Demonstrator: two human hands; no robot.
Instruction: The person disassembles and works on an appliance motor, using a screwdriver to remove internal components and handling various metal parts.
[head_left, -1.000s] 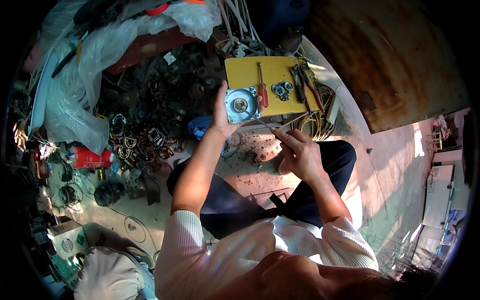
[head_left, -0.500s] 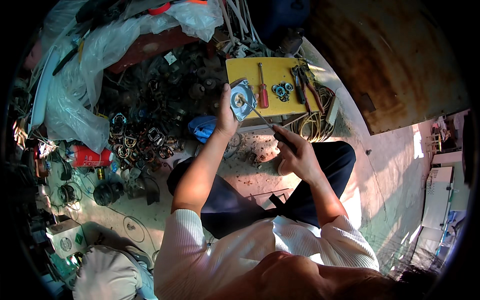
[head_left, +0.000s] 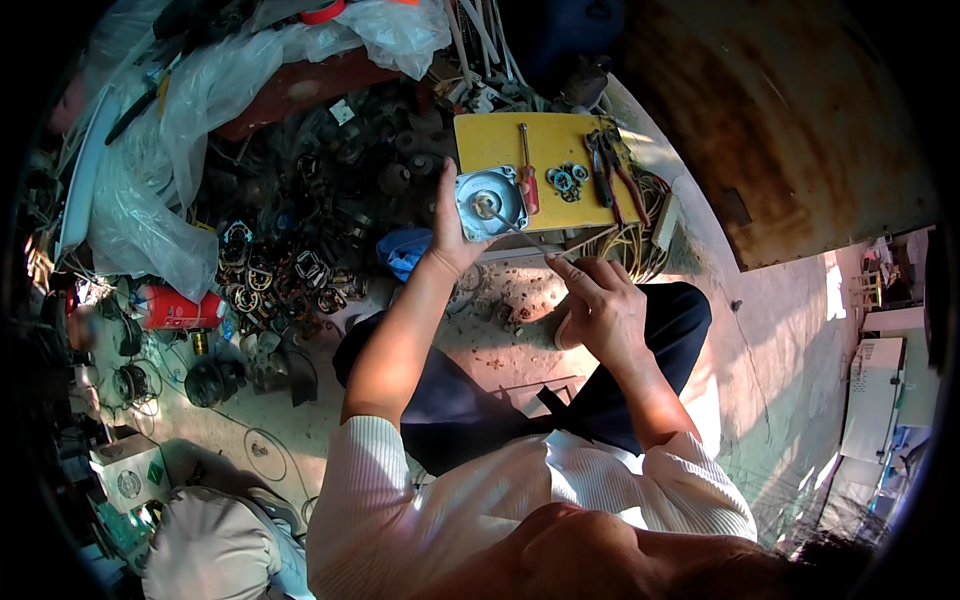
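A square silver metal end cover (head_left: 510, 190) with a round recess is gripped along its left edge by my left hand (head_left: 452, 235). My right hand (head_left: 608, 310) is closed around a screwdriver (head_left: 521, 234), its index finger pointing along the tool. The handle is hidden by the fingers. The shaft reaches up-left to the middle of the cover's recess, where its tip meets the centre hole. Just right of the cover, a red-handled nut driver (head_left: 529, 187) lies on a yellow board (head_left: 485, 133).
Several small ring-shaped bearings (head_left: 567, 180) and two pairs of pliers (head_left: 602, 175) rest on the board. Coiled cable (head_left: 640, 250) hangs at its right. Motor parts (head_left: 290, 270) heap up at left, beside a red canister (head_left: 180, 308). A rusty metal sheet (head_left: 780, 130) stands at right.
The cover has turned so that its recessed face shows more fully. My right hand has shifted a little right and its grip has changed, with the index finger now stretched along the screwdriver.
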